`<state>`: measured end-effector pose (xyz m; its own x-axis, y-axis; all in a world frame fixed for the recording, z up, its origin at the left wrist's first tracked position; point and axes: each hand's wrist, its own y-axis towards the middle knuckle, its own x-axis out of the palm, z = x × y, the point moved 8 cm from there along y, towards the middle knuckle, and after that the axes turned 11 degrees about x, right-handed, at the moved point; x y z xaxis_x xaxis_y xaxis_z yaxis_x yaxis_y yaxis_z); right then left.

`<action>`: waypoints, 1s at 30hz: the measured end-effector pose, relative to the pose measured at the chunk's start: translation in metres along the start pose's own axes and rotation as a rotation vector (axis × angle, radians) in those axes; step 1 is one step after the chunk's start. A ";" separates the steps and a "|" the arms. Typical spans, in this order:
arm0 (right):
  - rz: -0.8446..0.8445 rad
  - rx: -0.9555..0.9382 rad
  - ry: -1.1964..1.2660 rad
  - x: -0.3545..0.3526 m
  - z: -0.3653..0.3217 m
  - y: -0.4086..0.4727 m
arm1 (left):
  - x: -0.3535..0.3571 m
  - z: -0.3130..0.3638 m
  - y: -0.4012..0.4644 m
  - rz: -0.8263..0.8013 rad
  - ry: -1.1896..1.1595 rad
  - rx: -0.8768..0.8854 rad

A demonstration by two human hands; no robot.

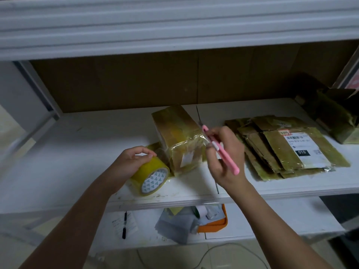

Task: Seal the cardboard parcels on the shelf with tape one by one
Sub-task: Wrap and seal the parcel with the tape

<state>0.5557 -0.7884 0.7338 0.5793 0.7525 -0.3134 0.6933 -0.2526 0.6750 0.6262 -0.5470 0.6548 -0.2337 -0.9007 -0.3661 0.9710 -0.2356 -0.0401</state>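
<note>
Just one tape roll (150, 176) (left hand (129, 162)), one pink cutter (221, 150).

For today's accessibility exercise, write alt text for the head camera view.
A person's left hand grips a yellow tape roll beside a taped cardboard parcel on a white shelf, while the right hand holds a pink cutter at the tape. Flattened parcels lie to the right.

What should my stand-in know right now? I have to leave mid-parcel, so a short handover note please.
Left hand grips the tape roll, resting on the shelf.
Right hand holds the pink cutter at the stretched tape on the upright parcel.
Done: that parcel looks wrapped, tape not yet cut.
Left: cut the tape, press it down, then check the flat parcels to the right and the open box beyond them.
</note>
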 end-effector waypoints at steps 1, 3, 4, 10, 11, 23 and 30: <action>-0.062 -0.038 0.062 0.011 -0.013 0.000 | 0.000 0.000 0.000 0.005 -0.004 0.007; -0.188 -0.052 0.164 0.035 -0.032 -0.001 | 0.000 0.000 0.002 0.017 -0.014 0.017; -0.239 -0.028 0.205 0.046 -0.036 -0.001 | 0.001 0.000 0.002 0.023 -0.020 0.017; -0.420 0.132 0.272 0.084 -0.021 -0.007 | -0.006 -0.005 0.004 0.119 -0.037 0.023; -0.423 0.130 0.247 0.084 -0.018 -0.007 | -0.007 -0.006 0.004 0.127 -0.046 0.024; -0.580 -0.120 0.110 0.104 -0.041 -0.014 | -0.025 -0.017 0.012 0.113 -0.009 -0.017; -0.704 -0.158 0.077 0.112 -0.052 -0.015 | -0.032 -0.018 0.005 0.118 -0.022 -0.004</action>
<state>0.5885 -0.6687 0.7230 -0.0177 0.7465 -0.6651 0.8169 0.3944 0.4209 0.6394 -0.5127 0.6496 -0.1191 -0.9300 -0.3477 0.9920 -0.1262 -0.0021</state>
